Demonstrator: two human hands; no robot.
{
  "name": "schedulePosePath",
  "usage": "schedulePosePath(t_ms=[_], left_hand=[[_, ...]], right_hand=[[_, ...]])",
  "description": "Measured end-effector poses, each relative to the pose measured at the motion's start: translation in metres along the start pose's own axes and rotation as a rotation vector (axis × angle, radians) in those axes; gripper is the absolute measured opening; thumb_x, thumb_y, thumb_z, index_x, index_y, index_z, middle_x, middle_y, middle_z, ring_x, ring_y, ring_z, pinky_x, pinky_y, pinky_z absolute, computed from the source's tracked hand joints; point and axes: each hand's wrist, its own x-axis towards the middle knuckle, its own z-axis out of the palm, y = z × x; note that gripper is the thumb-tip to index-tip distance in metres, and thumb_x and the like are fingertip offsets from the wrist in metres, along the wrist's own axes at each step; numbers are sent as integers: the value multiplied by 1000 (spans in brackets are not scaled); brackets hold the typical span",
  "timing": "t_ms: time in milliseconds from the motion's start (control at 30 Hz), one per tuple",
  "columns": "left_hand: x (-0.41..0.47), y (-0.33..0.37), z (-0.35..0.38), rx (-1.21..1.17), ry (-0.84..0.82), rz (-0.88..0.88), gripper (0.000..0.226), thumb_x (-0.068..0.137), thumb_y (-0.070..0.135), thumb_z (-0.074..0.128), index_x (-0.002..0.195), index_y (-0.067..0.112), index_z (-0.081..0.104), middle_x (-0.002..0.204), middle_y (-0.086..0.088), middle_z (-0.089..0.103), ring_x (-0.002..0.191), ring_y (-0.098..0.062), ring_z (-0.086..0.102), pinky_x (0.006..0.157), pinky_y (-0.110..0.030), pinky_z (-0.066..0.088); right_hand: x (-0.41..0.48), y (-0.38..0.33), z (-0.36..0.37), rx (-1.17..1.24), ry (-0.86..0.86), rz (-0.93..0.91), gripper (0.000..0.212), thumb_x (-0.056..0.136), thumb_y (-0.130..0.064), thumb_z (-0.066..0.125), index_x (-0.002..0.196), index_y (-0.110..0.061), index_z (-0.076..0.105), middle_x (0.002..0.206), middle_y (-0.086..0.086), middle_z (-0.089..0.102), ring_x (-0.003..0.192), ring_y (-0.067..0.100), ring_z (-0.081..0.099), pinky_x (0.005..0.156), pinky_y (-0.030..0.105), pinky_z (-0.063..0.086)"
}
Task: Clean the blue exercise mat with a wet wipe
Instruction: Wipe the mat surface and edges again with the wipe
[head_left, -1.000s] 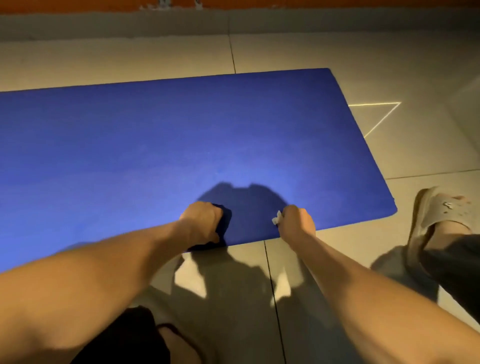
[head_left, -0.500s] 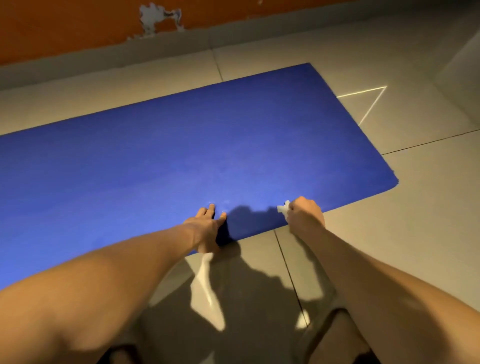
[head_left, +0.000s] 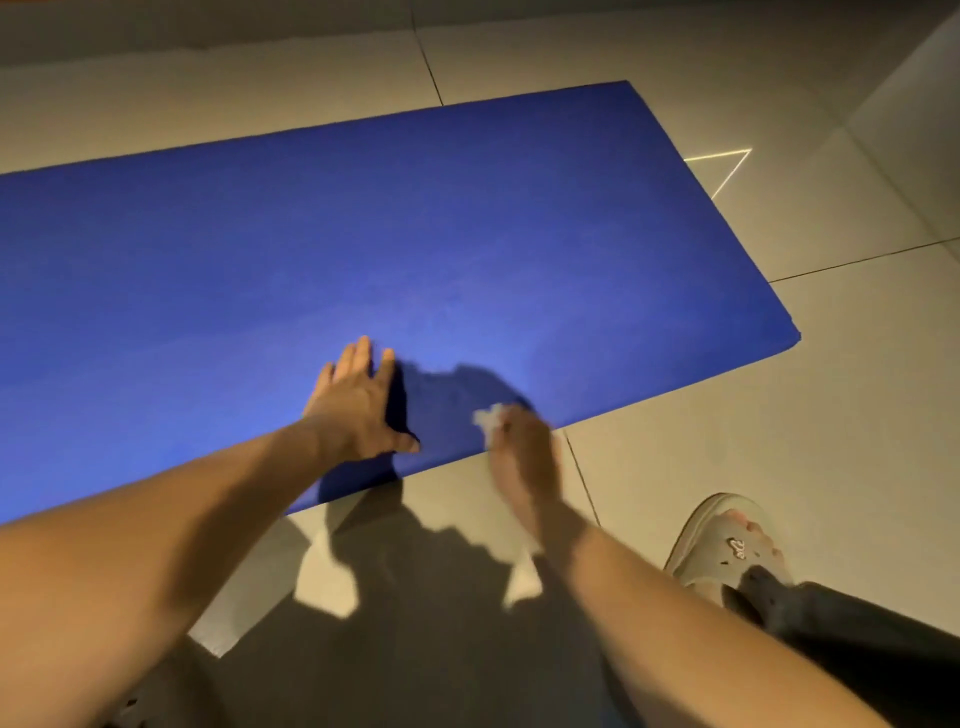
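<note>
Moved forward since the earlier frame onto the blue exercise mat (head_left: 467, 234), flat on the tiled floor (head_left: 779, 467): left hand (head_left: 358, 402), fingers straight, pressing. At its 3 o'clock, blurred right hand (head_left: 524, 452), fingers clutching the wet wipe (head_left: 490, 417) at the near edge. Probably starting to wipe; next, sweep toward 12 o'clock, mat pinned.

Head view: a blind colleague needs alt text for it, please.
A person's left hand presses flat on a blue exercise mat on a tiled floor, while the right hand holds a white wet wipe at the mat's near edge. A sandalled foot is at lower right.
</note>
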Motion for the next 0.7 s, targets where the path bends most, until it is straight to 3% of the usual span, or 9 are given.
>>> schedulePosePath(t_ms=[67,133,233,367,433,500,567,633,700], left_hand=[[1,-15,4,-51,-103,-74,137,68,79,74,163,21,-5,169,-14,-16,156,-32,-12,126,-52,12],[3,-12,7,-85,-119,-92,138,67,75,78,164,21,-4,168,-13,-17,156,-31,-14,124,-56,14],[6,-5,6,-75,-107,-115,139,65,72,82,164,20,-1,168,-16,-15,156,-33,-12,123,-56,18],[5,-7,8,-101,-104,-119,138,66,70,82,164,22,-3,168,-15,-19,156,-33,-16,124,-58,13],[5,-6,8,-99,-110,-111,139,67,70,82,164,21,-4,168,-15,-19,156,-33,-18,124,-59,11],[5,-5,8,-95,-111,-110,139,67,70,82,164,20,-5,168,-16,-19,155,-33,-19,124,-60,11],[7,-7,8,-93,-114,-106,140,68,70,81,163,19,-7,168,-17,-20,155,-35,-19,124,-61,11],[7,-7,8,-83,-115,-100,140,68,72,80,163,19,-7,167,-17,-20,155,-35,-18,124,-61,12],[7,-7,9,-71,-115,-92,139,68,72,79,163,19,-8,167,-17,-19,155,-35,-18,124,-61,12]], right_hand=[[-18,-10,27,4,-110,-108,15,98,-11,53,99,-14,68,108,0,74,100,21,68,82,32,53],[-5,4,19,54,-24,-81,18,98,-10,50,92,-19,64,100,-6,75,93,16,69,75,33,51],[32,35,-29,-107,152,136,7,98,-15,54,100,-10,58,102,9,71,94,34,65,69,35,39],[43,44,-49,-110,329,249,23,102,-21,56,101,2,58,106,21,70,98,42,64,69,35,34],[24,26,-19,-62,305,220,24,103,-22,53,90,-3,59,93,19,69,85,42,61,67,37,34],[-1,2,14,-13,185,152,31,103,-25,52,74,-14,49,71,8,58,68,38,44,62,34,32],[-18,-12,26,-9,72,28,35,102,-26,54,70,-19,43,66,-1,51,65,28,32,59,35,36],[-13,-3,13,-82,1,-54,31,102,-30,53,75,-18,46,73,4,60,66,33,45,59,39,40],[5,17,-8,-154,50,1,26,101,-29,52,81,-13,52,81,10,64,73,36,57,60,37,37]])
